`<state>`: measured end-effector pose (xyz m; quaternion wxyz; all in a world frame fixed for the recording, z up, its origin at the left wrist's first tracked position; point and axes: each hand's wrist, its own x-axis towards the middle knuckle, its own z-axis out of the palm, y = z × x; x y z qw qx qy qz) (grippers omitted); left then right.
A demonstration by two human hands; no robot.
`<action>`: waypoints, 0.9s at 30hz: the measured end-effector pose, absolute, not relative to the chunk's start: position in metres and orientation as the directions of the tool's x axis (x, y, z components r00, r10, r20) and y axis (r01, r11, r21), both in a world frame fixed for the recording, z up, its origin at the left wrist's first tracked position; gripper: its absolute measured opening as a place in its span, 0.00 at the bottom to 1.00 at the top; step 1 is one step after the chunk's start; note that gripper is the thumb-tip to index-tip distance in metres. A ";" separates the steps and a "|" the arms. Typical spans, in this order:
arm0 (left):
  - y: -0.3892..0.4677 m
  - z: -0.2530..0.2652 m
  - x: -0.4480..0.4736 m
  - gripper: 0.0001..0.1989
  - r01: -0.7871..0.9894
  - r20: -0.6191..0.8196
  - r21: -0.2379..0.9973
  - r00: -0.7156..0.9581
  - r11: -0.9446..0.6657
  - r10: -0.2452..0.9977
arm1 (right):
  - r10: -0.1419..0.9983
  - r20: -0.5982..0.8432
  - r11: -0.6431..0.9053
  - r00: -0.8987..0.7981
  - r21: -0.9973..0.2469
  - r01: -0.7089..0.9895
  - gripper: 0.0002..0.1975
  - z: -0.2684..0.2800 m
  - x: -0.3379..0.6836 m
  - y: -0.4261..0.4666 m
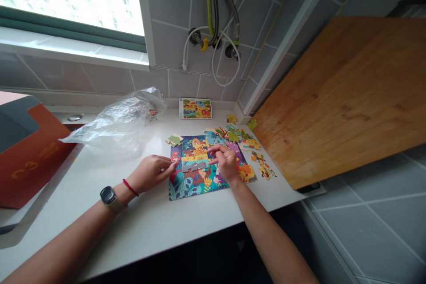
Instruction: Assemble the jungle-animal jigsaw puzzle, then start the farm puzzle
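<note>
A colourful jigsaw board (pixel 186 188) lies on the white countertop, showing animals and plants. Several joined puzzle pieces (pixel 195 165) rest on its middle, a grey animal among them. At the board's left edge is my left hand (pixel 151 173), its fingers stretched and its thumb apart, with nothing seen in it. My right hand (pixel 226 163) is over the board's right half, forefinger and thumb extended with a gap between them and the other fingers curled. No separate piece shows between them. A loose green-and-white piece (pixel 175 140) overlaps the board's upper left corner.
Loose pieces (pixel 233 135) lie beyond and right of the board. A picture card (pixel 195 108) leans near the tiled wall. Left are a clear plastic bag (pixel 123 115) and an orange-and-grey box (pixel 33 155). A wooden panel (pixel 346 97) borders the counter's right side.
</note>
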<state>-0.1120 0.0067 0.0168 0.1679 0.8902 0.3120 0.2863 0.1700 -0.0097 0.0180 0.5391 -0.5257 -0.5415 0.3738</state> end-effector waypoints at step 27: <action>0.010 0.014 -0.113 0.28 0.448 0.390 0.514 0.638 -0.731 0.664 | 0.937 0.344 0.343 -0.059 -0.875 0.342 0.28 0.020 0.167 -0.010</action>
